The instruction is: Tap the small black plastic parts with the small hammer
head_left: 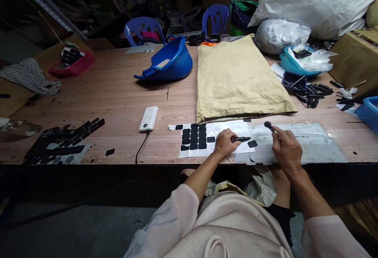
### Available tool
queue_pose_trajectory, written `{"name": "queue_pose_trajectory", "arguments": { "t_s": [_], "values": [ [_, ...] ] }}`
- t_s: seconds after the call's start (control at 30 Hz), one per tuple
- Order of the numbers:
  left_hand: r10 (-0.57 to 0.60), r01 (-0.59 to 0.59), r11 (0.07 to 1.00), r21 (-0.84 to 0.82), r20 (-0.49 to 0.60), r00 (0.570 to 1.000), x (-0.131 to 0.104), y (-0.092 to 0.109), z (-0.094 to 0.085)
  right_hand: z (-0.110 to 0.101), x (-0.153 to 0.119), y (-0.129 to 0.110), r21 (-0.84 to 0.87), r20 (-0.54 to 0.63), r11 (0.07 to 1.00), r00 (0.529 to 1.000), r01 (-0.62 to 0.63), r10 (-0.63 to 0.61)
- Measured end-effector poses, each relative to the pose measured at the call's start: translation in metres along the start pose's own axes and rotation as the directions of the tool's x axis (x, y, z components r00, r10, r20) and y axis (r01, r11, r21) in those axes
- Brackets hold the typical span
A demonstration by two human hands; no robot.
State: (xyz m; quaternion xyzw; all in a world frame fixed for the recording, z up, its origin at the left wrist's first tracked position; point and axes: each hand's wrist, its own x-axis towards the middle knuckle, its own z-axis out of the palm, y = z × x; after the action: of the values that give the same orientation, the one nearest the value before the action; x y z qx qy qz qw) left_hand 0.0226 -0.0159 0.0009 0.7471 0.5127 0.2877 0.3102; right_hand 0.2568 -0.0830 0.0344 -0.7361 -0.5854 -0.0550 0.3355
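My left hand (226, 141) rests over a white backing sheet (218, 151), its fingers closed on a slim black pen-like piece (241, 139) that points right. Rows of black rounded stickers (193, 136) lie on the sheet's left part. A loose black rounded patch (252, 144) sits just right of the black piece. My right hand (287, 148) is raised above a grey plate (321, 153), gripping a small tool with a round black head (268, 124). The tool's handle is mostly hidden by the fingers.
A tan sack (239, 77) lies behind the sheet. To the left are a white power bank (149, 118) with a cable, a blue basin (174, 61) and black strips (85, 132). At the right, black pieces (315, 93) are heaped near a teal bowl (298, 67) and a cardboard box (357, 61).
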Motion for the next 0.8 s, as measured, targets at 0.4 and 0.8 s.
{"name": "queue_pose_trajectory", "arguments": {
  "t_s": [0.4, 0.8],
  "values": [
    [0.034, -0.034, 0.999, 0.016, 0.02, 0.999, -0.003, 0.0, -0.004, 0.02, 0.029, 0.075, -0.283, 0.025, 0.956, 0.996, -0.073, 0.083],
    [0.049, -0.049, 0.999, 0.01, 0.013, 0.999, -0.005, -0.001, -0.005, 0.021, 0.027, 0.071, -0.357, 0.058, 0.933, 0.995, -0.051, 0.076]
  ]
}}
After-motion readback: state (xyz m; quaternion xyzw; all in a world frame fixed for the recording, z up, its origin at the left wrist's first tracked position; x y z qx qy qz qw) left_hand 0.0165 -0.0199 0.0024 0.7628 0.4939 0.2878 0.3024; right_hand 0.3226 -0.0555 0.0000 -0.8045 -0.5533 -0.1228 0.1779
